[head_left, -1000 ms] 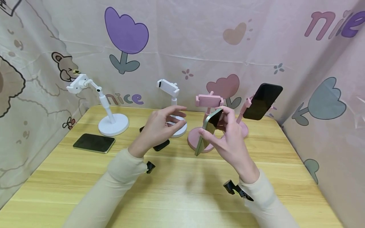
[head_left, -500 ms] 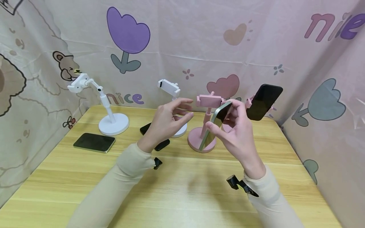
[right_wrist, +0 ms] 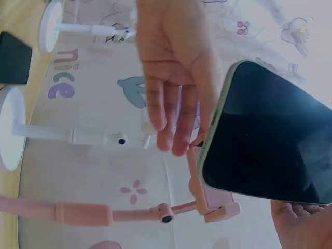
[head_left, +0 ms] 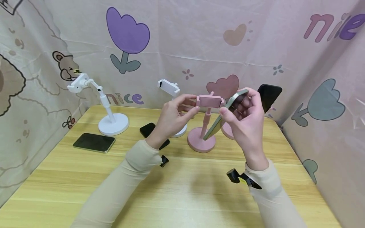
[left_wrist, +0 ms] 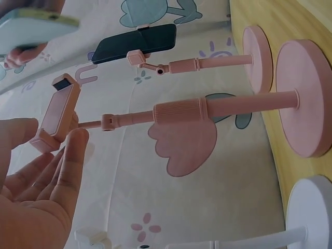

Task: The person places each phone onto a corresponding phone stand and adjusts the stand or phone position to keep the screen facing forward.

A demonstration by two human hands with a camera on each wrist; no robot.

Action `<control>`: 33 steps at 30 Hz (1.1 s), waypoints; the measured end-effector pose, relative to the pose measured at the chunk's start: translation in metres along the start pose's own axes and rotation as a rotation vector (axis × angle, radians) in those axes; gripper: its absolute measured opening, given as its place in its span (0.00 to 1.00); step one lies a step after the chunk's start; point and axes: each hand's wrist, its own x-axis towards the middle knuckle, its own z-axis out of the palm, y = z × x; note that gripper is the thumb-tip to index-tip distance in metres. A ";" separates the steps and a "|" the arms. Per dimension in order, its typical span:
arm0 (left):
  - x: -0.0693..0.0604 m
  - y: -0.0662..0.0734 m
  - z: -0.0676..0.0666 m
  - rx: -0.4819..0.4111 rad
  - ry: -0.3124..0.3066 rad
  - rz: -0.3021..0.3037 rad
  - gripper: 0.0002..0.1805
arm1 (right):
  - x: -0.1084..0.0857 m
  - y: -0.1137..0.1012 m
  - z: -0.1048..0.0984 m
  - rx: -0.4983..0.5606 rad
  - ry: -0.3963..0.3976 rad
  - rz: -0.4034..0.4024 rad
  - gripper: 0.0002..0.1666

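Observation:
My right hand (head_left: 248, 117) grips a smartphone (right_wrist: 270, 135) with a pale green edge, thumb on one side and fingers on the other. The phone is tilted, just right of a pink phone stand (head_left: 201, 139). That stand's clamp (head_left: 210, 101) holds nothing. At the clamp's left end is my left hand (head_left: 174, 118), its fingers stretched towards it. In the left wrist view the thumb lies in front of the clamp and the other fingers behind; whether they touch it I cannot tell.
A second pink stand (left_wrist: 258, 59) behind holds a black phone (head_left: 268, 95). Two white stands (head_left: 113, 124) (head_left: 169, 87) stand to the left. One phone (head_left: 94, 142) lies at the table's left; a dark object (head_left: 147, 129) lies partly under my left forearm. Printed cloth (head_left: 171, 38) hangs behind.
My right hand has moved right and up with the phone, tilting it further. My left hand has moved right, up to the pink stand's clamp.

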 end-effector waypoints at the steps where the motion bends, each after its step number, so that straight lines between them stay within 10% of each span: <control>1: 0.001 0.000 0.001 -0.009 0.005 -0.002 0.19 | 0.003 0.000 0.001 0.020 0.008 -0.003 0.28; 33: 0.005 0.005 0.010 -0.063 0.049 -0.030 0.17 | 0.059 -0.017 0.016 0.164 0.196 -0.150 0.24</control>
